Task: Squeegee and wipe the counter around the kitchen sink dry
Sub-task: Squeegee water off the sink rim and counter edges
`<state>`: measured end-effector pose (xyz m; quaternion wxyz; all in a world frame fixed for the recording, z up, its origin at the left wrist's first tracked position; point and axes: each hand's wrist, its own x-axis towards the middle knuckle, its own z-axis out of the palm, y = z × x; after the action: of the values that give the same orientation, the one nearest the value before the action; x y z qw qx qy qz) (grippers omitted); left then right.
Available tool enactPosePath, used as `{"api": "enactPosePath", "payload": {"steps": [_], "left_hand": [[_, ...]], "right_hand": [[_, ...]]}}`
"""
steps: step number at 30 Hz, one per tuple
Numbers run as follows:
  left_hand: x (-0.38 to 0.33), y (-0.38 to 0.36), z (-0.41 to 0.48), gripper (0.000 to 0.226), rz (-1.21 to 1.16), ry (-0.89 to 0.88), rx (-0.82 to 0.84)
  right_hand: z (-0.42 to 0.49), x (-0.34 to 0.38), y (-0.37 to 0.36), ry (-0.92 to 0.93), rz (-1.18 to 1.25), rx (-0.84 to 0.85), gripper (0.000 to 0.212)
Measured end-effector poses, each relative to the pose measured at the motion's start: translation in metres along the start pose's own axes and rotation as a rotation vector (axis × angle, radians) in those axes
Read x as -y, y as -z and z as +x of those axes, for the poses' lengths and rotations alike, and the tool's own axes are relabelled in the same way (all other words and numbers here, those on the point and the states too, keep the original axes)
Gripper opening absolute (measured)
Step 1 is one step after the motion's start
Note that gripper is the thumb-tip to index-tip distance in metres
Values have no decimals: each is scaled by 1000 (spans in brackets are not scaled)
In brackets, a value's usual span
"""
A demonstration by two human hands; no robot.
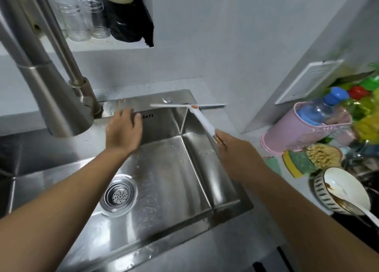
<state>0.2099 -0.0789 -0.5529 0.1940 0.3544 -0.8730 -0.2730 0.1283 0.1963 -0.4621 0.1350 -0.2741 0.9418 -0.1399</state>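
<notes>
Right hand [231,148]: closed around the bottom end of the squeegee [196,116] handle.
Left hand [124,129]: open and flat, holding nothing, fingers spread over the back edge of the sink [227,189].
Squeegee: white; its long thin blade lies along the back rim of the sink and sticks out onto the desk [207,87] at the corner.
Sink: shiny metal, with a round drain [118,195] in the bottom.
Tap [49,83]: big and silver, standing just left of the left hand.
Right side of desk: crowded with a pink holder [303,136] that has a blue-capped bottle [322,109] in it, a yellow and green sponge [297,164], a scrub brush [323,156] and a bowl [338,191] with a spoon.
Shelf [102,44]: clear cups [82,13] and a black bag [129,19].
</notes>
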Motion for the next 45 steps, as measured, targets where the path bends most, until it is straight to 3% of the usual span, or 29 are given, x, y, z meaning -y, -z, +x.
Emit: {"api": "enactPosePath", "payload": {"steps": [7, 13, 17, 22, 30, 40, 45], "left_hand": [[9, 37, -137, 38, 41, 29, 209], [19, 64, -251, 42, 281, 60, 327], [28, 72, -296, 47, 371, 46, 328], [31, 67, -304, 42, 366, 2, 258], [35, 65, -303, 47, 334, -25, 246], [34, 65, -303, 49, 322, -54, 264], [34, 67, -304, 52, 288, -54, 263]], "right_hand": [[-33, -10, -26, -136, 10, 25, 49], [-114, -18, -20, -33, 59, 111, 53], [-153, -26, -17, -92, 68, 123, 52], [-175, -24, -7, -79, 81, 90, 45], [-109, -29, -25, -88, -28, -7, 37], [-188, -17, -44, -179, -3, 78, 57], [-223, -14, -29, -102, -12, 77, 49]]}}
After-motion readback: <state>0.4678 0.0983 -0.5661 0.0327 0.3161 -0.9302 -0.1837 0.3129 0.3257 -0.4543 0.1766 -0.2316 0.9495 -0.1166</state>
